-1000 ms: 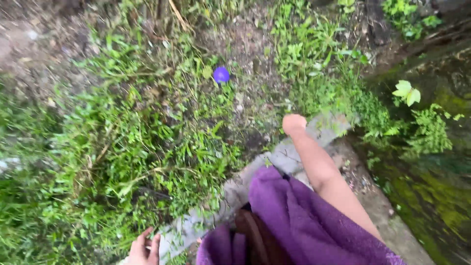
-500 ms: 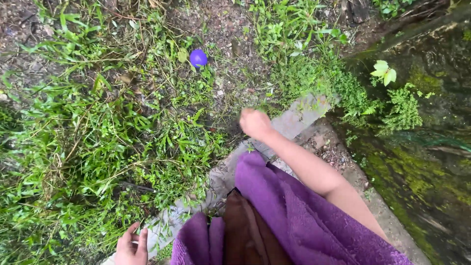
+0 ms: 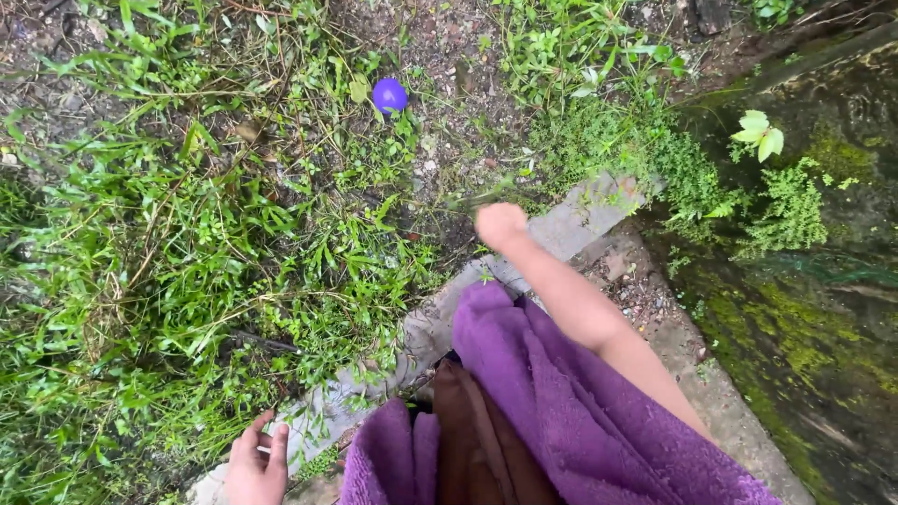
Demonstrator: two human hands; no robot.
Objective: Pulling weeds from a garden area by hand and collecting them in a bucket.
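Note:
My right hand (image 3: 500, 225) is a closed fist stretched out over the end of a grey concrete edging (image 3: 426, 332), at the rim of the grass (image 3: 215, 252). A thin, blurred green stem (image 3: 486, 194) runs out from the fist. My left hand (image 3: 254, 468) sits at the bottom left with fingers loosely spread, resting on the near end of the concrete and holding nothing. A purple fleece cloth (image 3: 561, 411) over a brown garment (image 3: 472, 449) covers my front.
A small round purple object (image 3: 389, 94) lies in the weeds beyond my right hand. Bare soil (image 3: 458, 65) shows between grass patches. To the right a mossy, wet channel (image 3: 823, 355) runs along the concrete, with small leafy plants (image 3: 760, 137) on its bank.
My right fist has swung left from the end of the concrete towards the grass, then drawn back slightly with a stem. The left hand has barely shifted.

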